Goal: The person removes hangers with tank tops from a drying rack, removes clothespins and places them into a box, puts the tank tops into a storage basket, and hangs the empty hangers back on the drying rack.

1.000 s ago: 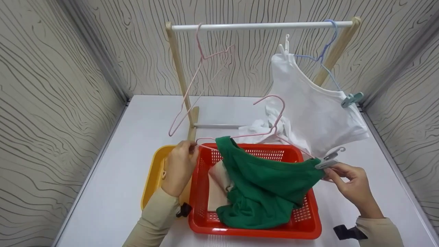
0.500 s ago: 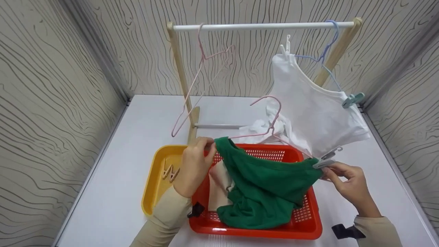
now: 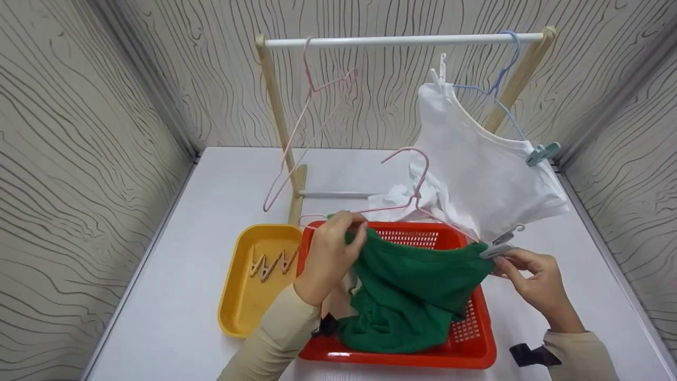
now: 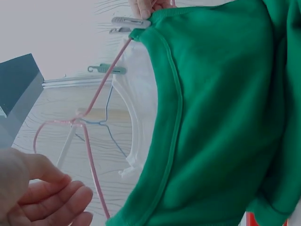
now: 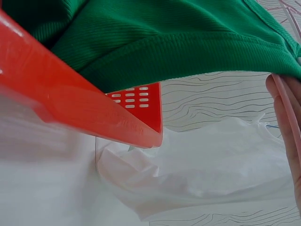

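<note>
A green top (image 3: 407, 275) hangs on a pink wire hanger (image 3: 418, 197), its lower part bunched in the red basket (image 3: 391, 360). A grey clothespin (image 3: 496, 248) clamps its right shoulder to the hanger. Just below that clip, my right hand (image 3: 542, 280) pinches the hanger's end; the right wrist view shows pink wire along its fingers. My left hand (image 3: 333, 254) is over the top's left shoulder, hiding part of it. In the left wrist view, the left hand (image 4: 47, 193) has loosely bent fingers beside the hanger, with nothing seen between them.
A yellow tray (image 3: 248, 312) with several clothespins (image 3: 270, 267) stands left of the basket. Beige cloth (image 3: 338, 302) lies in the basket. On the rack's rod (image 3: 402, 40) hang a bare pink hanger (image 3: 313, 90) and a clipped white top (image 3: 481, 153) on a blue hanger (image 3: 500, 79).
My left hand has moved right, from the hanger's left end to the green top's left shoulder, uncovering the tray's clothespins. The hanger's hook has shifted slightly left. My right hand keeps its hold.
</note>
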A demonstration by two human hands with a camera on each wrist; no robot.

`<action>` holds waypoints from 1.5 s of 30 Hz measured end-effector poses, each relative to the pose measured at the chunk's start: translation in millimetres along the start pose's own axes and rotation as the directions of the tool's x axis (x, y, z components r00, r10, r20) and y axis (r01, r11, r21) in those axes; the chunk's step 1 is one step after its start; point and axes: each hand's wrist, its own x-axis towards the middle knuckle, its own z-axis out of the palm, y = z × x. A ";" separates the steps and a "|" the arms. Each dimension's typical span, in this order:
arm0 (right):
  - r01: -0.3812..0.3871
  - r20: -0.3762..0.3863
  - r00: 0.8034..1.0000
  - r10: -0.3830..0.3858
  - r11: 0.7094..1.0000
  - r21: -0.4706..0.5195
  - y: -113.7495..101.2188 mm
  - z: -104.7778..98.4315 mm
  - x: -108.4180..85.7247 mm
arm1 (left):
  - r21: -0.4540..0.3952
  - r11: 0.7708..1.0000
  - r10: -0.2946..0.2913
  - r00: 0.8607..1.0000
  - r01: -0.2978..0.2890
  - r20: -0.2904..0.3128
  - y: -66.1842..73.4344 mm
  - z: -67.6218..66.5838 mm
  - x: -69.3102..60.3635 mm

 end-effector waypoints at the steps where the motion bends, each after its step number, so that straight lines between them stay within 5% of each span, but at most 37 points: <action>1: 0.010 -0.001 1.000 -0.010 1.000 -0.006 0.3 0.1 0.4 | -0.003 1.000 0.009 1.000 -0.009 0.011 2.2 1.6 0.5; 8: 0.015 0.005 1.000 -0.015 0.999 -0.053 0.6 1.2 1.4 | -0.036 0.994 0.102 0.989 -0.098 0.105 14.2 15.8 3.6; 14: 0.012 -0.015 1.000 -0.012 1.000 0.012 2.7 3.3 0.2 | -0.069 0.970 0.243 0.956 -0.235 0.162 25.5 28.7 5.3; 24: -0.008 -0.001 1.000 0.008 1.000 -0.025 -1.1 3.6 1.7 | -0.143 0.923 0.380 0.905 -0.357 0.192 52.1 55.9 6.6; 32: 0.005 -0.023 1.000 -0.003 0.997 0.075 2.9 6.0 1.3 | -0.159 0.908 0.414 0.890 -0.389 0.191 68.9 70.1 12.2; 39: 0.016 0.020 1.000 -0.015 0.998 -0.066 2.3 3.3 1.6 | -0.022 0.913 0.394 0.865 -0.408 0.310 76.6 81.4 12.4; 45: 0.017 -0.007 1.000 -0.017 0.999 -0.039 -0.3 4.6 2.5 | 0.014 0.918 0.366 0.861 -0.396 0.353 81.5 90.5 16.5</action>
